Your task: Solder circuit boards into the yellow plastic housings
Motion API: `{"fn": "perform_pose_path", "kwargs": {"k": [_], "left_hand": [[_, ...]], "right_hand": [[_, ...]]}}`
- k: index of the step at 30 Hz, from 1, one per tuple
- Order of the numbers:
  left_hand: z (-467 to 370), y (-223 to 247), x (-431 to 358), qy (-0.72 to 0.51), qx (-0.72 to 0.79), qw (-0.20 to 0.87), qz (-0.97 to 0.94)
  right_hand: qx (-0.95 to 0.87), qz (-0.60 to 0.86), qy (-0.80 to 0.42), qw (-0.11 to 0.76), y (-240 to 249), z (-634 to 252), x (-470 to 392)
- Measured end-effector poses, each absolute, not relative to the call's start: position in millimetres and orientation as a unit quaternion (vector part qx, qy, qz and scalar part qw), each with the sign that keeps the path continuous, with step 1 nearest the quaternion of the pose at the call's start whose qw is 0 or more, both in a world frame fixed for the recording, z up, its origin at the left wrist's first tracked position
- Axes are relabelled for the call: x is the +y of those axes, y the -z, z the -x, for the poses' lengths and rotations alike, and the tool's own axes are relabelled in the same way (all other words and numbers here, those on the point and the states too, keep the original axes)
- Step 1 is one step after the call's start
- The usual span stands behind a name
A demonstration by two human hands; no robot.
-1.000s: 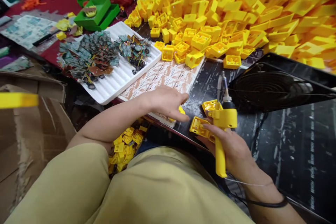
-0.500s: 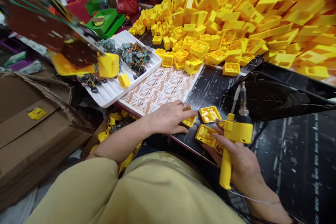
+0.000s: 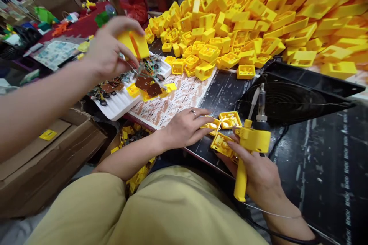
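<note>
My left hand (image 3: 186, 128) has its thumb and fingers around the edge of an open yellow plastic case (image 3: 213, 125), with a ring on one finger. My right hand (image 3: 260, 178) holds a yellow soldering gun (image 3: 242, 172), its metal tip and feed tube pointing away from me. The same hand's thumb and fingers also reach a second open yellow case (image 3: 222, 144) at the table edge. A third case (image 3: 230, 119) lies just beyond, close to the other two. Part of a further yellow piece under my right fingers is hidden.
Another person's hand (image 3: 107, 48) holds a yellow part over circuit boards (image 3: 148, 86) at the left. A white tray (image 3: 126, 104) carries wired parts. Yellow cases (image 3: 230, 38) are heaped behind. A black fan (image 3: 287, 97) stands right; a cardboard box (image 3: 74, 153) is left.
My left hand has shifted its case up against the other two. The other person's hand has come into view at the left, and the boards there now sit lower, over the tray's edge.
</note>
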State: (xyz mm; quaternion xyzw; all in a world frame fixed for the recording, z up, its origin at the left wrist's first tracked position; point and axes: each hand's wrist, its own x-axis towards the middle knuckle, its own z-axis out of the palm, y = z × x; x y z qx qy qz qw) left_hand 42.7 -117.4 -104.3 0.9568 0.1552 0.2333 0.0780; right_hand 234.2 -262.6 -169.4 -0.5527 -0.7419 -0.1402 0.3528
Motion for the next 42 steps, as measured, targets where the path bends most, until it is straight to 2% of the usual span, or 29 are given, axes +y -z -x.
{"fn": "perform_pose_path", "kwargs": {"k": [4, 10, 16, 21, 25, 31, 34, 39, 42], "left_hand": [[-31, 102, -124, -0.319, 0.095, 0.052, -0.941], [-26, 113, -131, -0.28, 0.114, 0.05, -0.952], [-23, 125, -129, -0.29, 0.041, 0.029, -0.956], [1, 128, -114, -0.322, 0.036, -0.049, -0.945], [16, 133, -85, -0.274, 0.127, -0.112, -0.947], [-2, 132, -51, -0.252, 0.203, -0.073, -0.943], [-29, 104, -35, -0.212, 0.271, -0.089, -0.935], [-59, 42, 49, -0.018, 0.516, -0.142, -0.844], [-56, 33, 108, 0.036, 0.542, -0.108, -0.832]], "right_hand": [[-0.741, 0.553, 0.14, 0.355, 168, -234, -262], [-0.733, 0.556, 0.165, 0.356, 164, -234, -260], [-0.73, 0.563, 0.168, 0.35, 165, -235, -262], [-0.728, 0.559, 0.195, 0.347, 168, -235, -261], [-0.729, 0.57, 0.159, 0.343, 171, -235, -262], [-0.728, 0.569, 0.162, 0.346, 174, -233, -263], [-0.728, 0.579, 0.151, 0.335, 175, -233, -262], [-0.723, 0.575, 0.184, 0.335, 173, -234, -260], [-0.728, 0.562, 0.207, 0.334, 172, -235, -258]]}}
